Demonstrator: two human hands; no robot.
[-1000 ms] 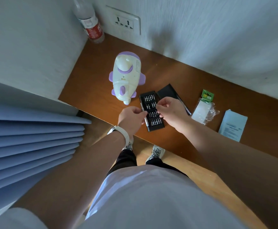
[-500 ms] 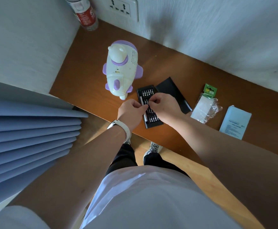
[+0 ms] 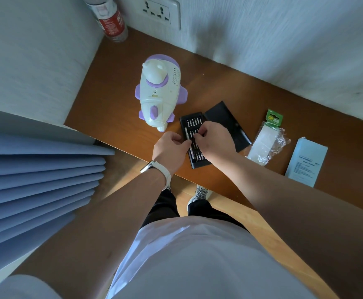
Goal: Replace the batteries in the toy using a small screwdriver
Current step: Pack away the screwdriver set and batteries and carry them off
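My left hand [image 3: 170, 148] fingers pinch the screwdriver handle [image 3: 186, 133]; my right hand [image 3: 216, 139] fingers pinch a bit [image 3: 194, 132] in the bit case [image 3: 197, 164], probably for fitting.

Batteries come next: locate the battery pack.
Head view, right side: the battery pack lies on the desk between the black lid and the blue leaflet.

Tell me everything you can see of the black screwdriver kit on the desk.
The screwdriver kit is a flat black tray, plastic-looking, lying open by the front edge of the desk, right of the toy. Rows of small silvery bits fill its slots; a slim silver handle lies along its left side. Its black lid lies alongside, to the right. The left hand touches the handle; the right hand pinches the middle bits.
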